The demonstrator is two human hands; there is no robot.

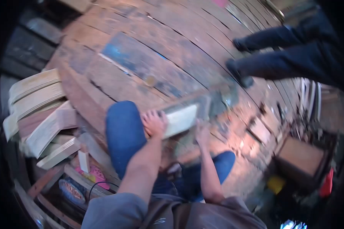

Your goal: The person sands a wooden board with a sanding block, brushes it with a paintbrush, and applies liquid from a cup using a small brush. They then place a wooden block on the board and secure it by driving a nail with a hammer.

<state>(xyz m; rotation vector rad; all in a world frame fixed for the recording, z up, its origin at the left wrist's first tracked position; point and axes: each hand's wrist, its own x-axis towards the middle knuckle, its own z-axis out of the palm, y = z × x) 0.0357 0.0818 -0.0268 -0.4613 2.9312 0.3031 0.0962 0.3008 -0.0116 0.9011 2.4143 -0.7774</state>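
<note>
A pale flat wooden piece (pixel 180 121) lies in front of me between my knees, on a darker board (pixel 203 107). My left hand (pixel 155 123) grips its left end, the fingers bent over it. Close to the right end is my right hand (pixel 203 133), blurred, with the fingers looking curled in. Whether it touches the wood or holds a small tool is hidden by the blur.
Cut curved wooden pieces (pixel 38 91) are stacked at my left, near a pink object (pixel 93 176). Another person's legs (pixel 279 57) are at the upper right. A brown box (pixel 300 156) stands at the right on the plank floor (pixel 172 42).
</note>
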